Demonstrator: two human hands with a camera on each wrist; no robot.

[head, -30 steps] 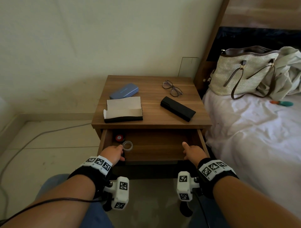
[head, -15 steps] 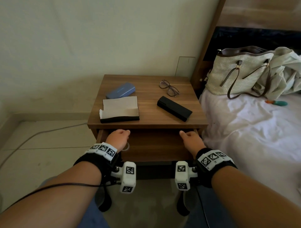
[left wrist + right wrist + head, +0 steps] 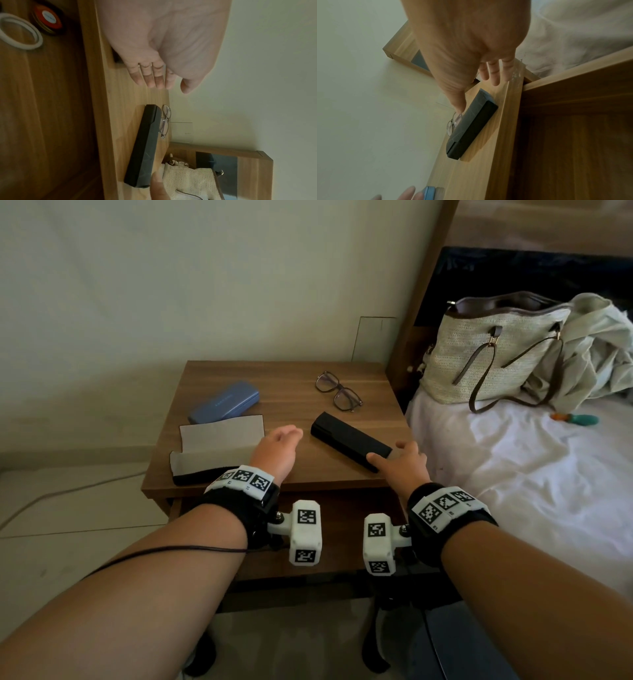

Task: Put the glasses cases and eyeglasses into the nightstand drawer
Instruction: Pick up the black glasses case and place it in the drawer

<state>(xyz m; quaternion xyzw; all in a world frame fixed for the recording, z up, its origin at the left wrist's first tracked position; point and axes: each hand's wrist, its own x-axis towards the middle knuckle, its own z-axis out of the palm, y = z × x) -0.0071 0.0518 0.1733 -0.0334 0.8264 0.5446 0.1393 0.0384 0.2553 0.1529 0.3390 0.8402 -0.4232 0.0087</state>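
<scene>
While the drawer (image 3: 342, 529) stands open below the nightstand top (image 3: 284, 386), your left hand (image 3: 277, 450) hovers with fingers straight, holding nothing, beside the open grey-lined case (image 3: 219, 440) and the blue case (image 3: 224, 402). Farther right lie the eyeglasses (image 3: 338, 392). Your right hand (image 3: 404, 462) reaches the black case (image 3: 349, 441) with relaxed fingers, thumb touching its near end.

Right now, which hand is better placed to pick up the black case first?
The right hand. Its thumb already touches the near end of the black case, fingers open for a grip. The left hand hovers open between that case and the open grey-lined case, touching neither.
</scene>
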